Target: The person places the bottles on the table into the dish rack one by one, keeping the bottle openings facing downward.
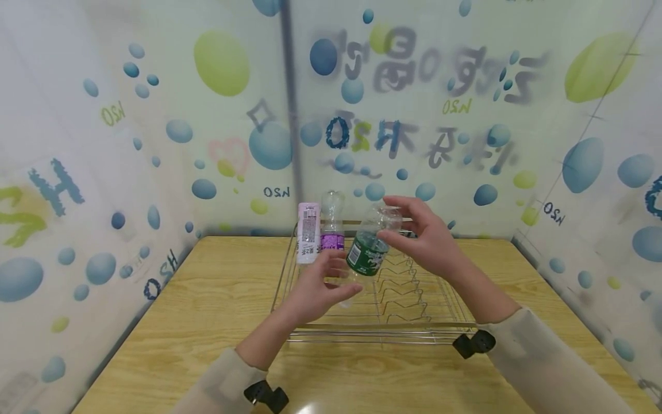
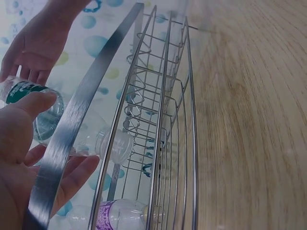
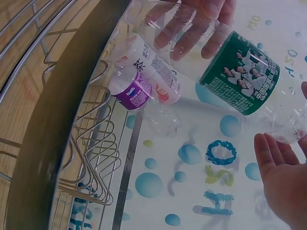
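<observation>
A clear plastic bottle (image 1: 368,253) with a green label hangs tilted over the wire rack (image 1: 398,325), its neck end (image 2: 125,146) pointing down. My right hand (image 1: 426,236) grips the base end between thumb and fingers. Lower down, my left hand (image 1: 315,287) is around the neck half, thumb on one side and fingers on the other; in the right wrist view those fingers (image 3: 180,33) show through the clear plastic. Beside it in the rack stand a purple-labelled Fanta bottle (image 1: 332,240), base up, and a pink and white bottle (image 1: 308,233).
The metal dish rack has a raised rim (image 2: 86,100) and zigzag wire dividers (image 3: 98,143). It stands on a wood-grain table (image 1: 217,287). Directly behind rises a patterned wall (image 1: 233,144) with blue and green spots, and similar walls flank both sides.
</observation>
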{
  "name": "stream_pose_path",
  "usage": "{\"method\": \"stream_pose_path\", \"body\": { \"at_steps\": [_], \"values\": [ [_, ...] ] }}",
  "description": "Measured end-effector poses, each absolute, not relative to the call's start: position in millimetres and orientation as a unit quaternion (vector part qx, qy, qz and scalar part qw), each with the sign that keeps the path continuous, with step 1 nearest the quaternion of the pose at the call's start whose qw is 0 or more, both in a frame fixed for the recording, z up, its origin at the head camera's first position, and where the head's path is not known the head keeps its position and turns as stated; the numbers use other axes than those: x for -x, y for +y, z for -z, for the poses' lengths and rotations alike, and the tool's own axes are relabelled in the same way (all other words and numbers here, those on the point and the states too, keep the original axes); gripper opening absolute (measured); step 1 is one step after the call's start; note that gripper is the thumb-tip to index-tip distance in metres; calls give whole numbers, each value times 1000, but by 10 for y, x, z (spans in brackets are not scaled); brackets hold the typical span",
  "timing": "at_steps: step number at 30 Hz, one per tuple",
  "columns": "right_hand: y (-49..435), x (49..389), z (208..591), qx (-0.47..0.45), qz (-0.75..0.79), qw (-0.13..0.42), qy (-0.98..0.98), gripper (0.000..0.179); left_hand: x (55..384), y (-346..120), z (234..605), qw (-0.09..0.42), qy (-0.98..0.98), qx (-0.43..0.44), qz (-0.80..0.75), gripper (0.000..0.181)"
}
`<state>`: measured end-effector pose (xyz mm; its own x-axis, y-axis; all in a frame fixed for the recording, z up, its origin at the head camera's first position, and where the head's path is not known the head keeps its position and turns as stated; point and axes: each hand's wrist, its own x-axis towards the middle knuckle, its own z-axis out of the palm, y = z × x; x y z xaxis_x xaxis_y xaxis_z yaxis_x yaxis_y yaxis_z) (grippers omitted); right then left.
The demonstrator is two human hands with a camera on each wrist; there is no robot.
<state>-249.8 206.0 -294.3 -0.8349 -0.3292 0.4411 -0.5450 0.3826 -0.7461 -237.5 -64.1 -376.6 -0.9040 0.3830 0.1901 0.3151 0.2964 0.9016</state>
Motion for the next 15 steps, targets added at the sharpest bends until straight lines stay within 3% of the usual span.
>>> {"method": "stream_pose_path", "body": {
  "at_steps": [15],
  "values": [
    [1960,2485,3209,-263,-500,52,-824,75,2367,-590,3749,44,781,-225,-581,77]
  ]
}}
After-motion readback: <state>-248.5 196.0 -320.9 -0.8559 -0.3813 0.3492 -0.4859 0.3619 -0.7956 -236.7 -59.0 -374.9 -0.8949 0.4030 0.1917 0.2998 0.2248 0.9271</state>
